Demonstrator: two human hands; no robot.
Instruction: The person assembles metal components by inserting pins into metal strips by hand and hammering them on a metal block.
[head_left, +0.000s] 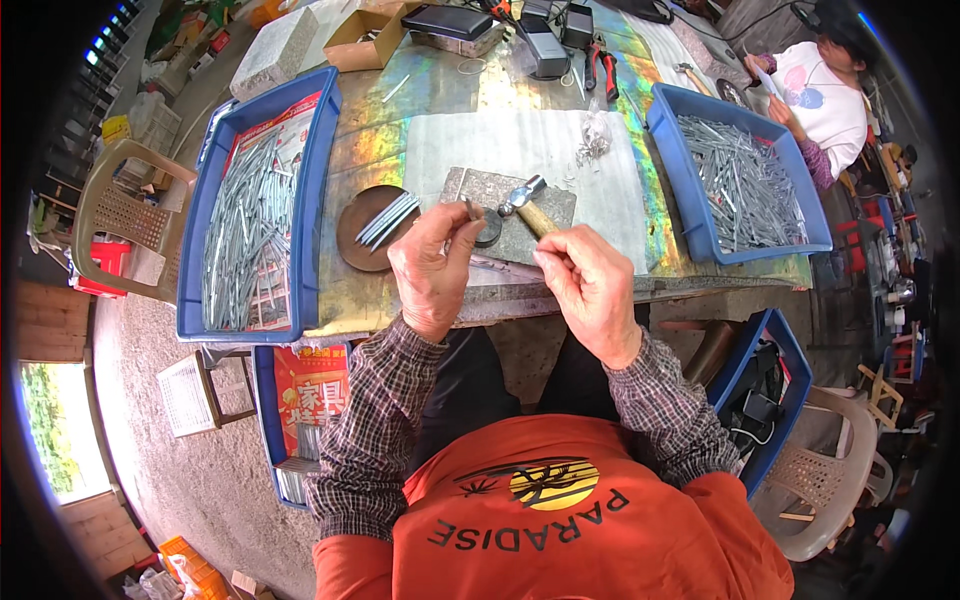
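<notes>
My left hand (437, 262) is raised over the table's front edge, its thumb and fingertips pinched together around something small and dark that I cannot make out. My right hand (592, 285) is also closed in a pinch; what lies between its fingertips, if anything, is hidden. It covers the end of a wooden-handled hammer (538, 217), whose metal head rests over a grey stone slab (553, 205). A small round dark piece (489, 232) sits on the slab between my hands. Beside my left hand, several thin metal rods (388, 220) lie on a round brown plate (352, 222).
Blue trays of metal rods stand left (312, 215) and right (712, 215). Red-handled pliers (601, 72), a cardboard box (362, 50) and a clear bag of small parts (594, 140) lie farther back. A person (815, 95) sits at the far right. Plastic chairs flank the table.
</notes>
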